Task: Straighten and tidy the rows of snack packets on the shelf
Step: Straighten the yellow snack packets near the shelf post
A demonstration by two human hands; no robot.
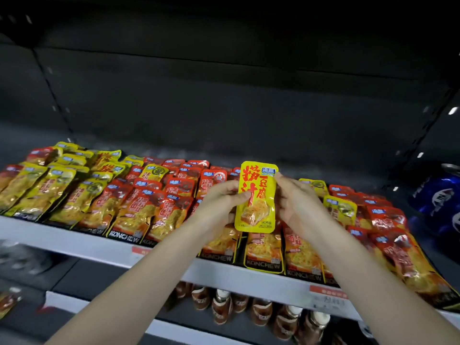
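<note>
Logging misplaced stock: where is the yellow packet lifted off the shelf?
Head view, just right of centre: the yellow packet is held upright between left hand and right hand, above the front-row packets.

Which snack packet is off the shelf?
The yellow packet with red lettering, held upright by left hand and right hand; other packets lie on the shelf.

One yellow packet (256, 197); two hands, left hand (219, 205) and right hand (296, 200); two red labels (328, 293); several bottles (221, 307); shelved packets (129, 210) beyond counting.
</note>
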